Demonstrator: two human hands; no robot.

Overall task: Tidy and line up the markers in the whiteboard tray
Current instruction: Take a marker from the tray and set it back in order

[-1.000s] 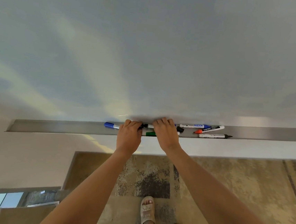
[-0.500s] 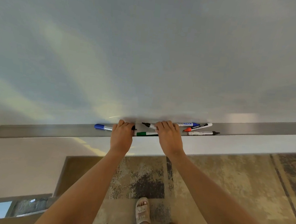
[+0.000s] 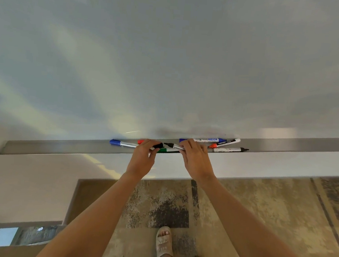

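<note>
The markers lie bunched in the middle stretch of the whiteboard tray, a long metal ledge under the whiteboard, and they are not yet in a line. Taking the tray as the landmark: a blue-capped marker lies along it furthest left, a red cap shows just beyond the left hand, and a green marker sits at the tray's front edge between the two hands. The left fingers are pinched on a black cap, and the right hand has closed around a black-tipped marker with its bare tip pointing at that cap (most likely so the two can be pushed together before it is laid down). Further right along the tray, a blue marker, an orange-tipped marker and a black marker lie crossed at angles, so they still need straightening
</note>
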